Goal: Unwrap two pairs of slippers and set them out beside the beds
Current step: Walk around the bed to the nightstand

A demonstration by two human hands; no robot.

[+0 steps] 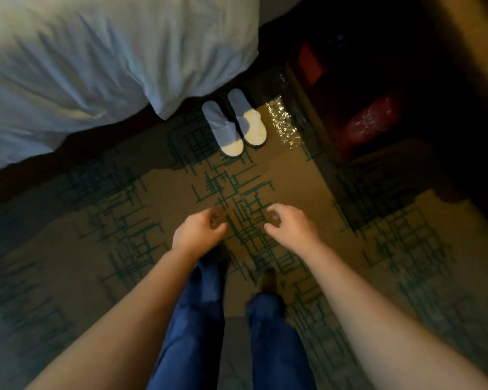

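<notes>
A pair of white slippers (234, 122) stands side by side on the carpet, just off the corner of the bed (96, 60) with its white cover. A crinkled clear plastic wrapper (283, 125) lies on the floor right of the slippers. My left hand (199, 230) and my right hand (290, 225) hover over the carpet well short of the slippers, both with loosely curled fingers and nothing in them.
A dark nightstand (350, 108) with red items on its shelves stands right of the wrapper. Patterned tan and green carpet (265, 178) covers the floor. My legs in blue jeans (197, 319) and dark shoes are below the hands.
</notes>
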